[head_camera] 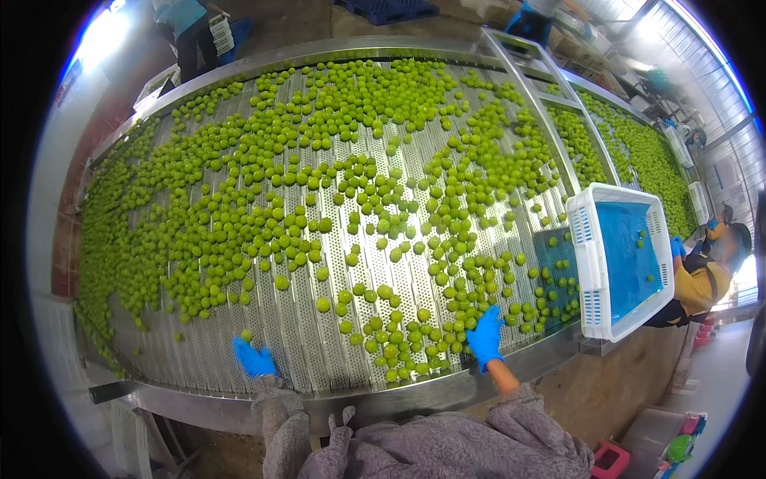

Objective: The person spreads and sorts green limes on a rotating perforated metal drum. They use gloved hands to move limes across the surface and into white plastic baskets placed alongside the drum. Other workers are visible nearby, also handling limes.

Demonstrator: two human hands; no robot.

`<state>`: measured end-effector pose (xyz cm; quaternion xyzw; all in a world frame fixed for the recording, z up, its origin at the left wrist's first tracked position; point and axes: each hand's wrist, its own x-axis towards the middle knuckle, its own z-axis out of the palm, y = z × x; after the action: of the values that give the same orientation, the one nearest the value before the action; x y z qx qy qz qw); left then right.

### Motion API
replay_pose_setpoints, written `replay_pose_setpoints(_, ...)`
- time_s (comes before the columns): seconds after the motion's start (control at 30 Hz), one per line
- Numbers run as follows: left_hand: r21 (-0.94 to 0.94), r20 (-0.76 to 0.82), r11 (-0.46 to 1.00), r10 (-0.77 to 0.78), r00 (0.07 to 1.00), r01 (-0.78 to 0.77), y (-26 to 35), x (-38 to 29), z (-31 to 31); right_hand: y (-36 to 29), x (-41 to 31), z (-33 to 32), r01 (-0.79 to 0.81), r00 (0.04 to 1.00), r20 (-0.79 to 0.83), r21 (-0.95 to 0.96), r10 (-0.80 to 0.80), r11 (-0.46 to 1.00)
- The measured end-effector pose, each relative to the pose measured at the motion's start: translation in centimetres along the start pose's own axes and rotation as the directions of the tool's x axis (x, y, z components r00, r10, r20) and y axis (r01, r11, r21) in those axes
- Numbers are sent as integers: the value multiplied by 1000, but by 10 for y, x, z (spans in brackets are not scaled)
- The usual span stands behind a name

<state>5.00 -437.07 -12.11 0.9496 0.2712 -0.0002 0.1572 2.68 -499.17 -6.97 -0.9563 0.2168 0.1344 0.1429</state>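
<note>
Round green fruits [383, 96], perhaps limes, lie scattered over a perforated metal conveyor [305, 341] made of slats. My left hand [254, 358], in a blue glove, is over the near part of the conveyor; one green fruit [246, 335] lies right at its fingertips, and whether it is gripped is unclear. Farther right, my right hand [486, 336], also gloved in blue, reaches in at the near edge beside a cluster of fruits [413, 338]. Its fingers point away from me, and its palm side is hidden.
A white plastic crate [589, 263] with a blue bottom and a few fruits rests at the right on a metal frame [535, 99] spanning the conveyor. A co-worker in yellow [703, 284] stands beyond it. Other people stand across the conveyor. A metal rail [371, 407] runs before me.
</note>
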Motion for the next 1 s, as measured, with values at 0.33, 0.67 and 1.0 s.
replay_pose_setpoints(0.33,-526,377,186,926,-31,-830,283,-106,-45,-127,175,-93,618,756,-357,117,-548,777)
replay_pose_setpoints(0.67,-109,276,-381,876,-397,-918,321,-148,45,-152,259,-79,774,626,-21,-106,-779,625)
replay_pose_setpoints(1.0,44,68,616,784,617,-787,363,-47,-3,-58,127,-124,43,982,50,880,-182,472)
